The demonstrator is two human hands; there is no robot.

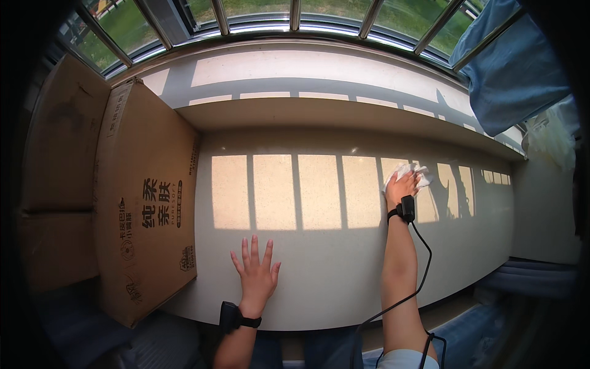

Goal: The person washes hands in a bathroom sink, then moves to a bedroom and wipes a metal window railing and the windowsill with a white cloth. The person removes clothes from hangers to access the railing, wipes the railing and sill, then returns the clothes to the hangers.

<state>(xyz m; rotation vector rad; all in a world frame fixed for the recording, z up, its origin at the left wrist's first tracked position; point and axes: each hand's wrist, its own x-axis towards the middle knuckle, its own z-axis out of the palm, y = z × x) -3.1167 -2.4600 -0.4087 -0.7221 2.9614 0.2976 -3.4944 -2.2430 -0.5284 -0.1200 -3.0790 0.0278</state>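
Note:
My right hand [402,187] reaches far across the pale countertop [319,277] and presses a crumpled white cloth [421,174] against its surface. Parts of the cloth stick out around the fingers; whether it is fabric or paper I cannot tell. Nearer to me, my left hand [257,277] has its fingers spread, with nothing in it, at the front part of the countertop. A black device is strapped to each wrist, and a black cable runs down along my right forearm.
Large brown cardboard boxes [147,203] stand along the left side. A raised windowsill [264,71] runs behind the countertop, below metal window bars [295,15]. Blue fabric [516,67] hangs at the upper right, beside a translucent plastic bag [551,134]. Sunlight and bar shadows stripe the surface.

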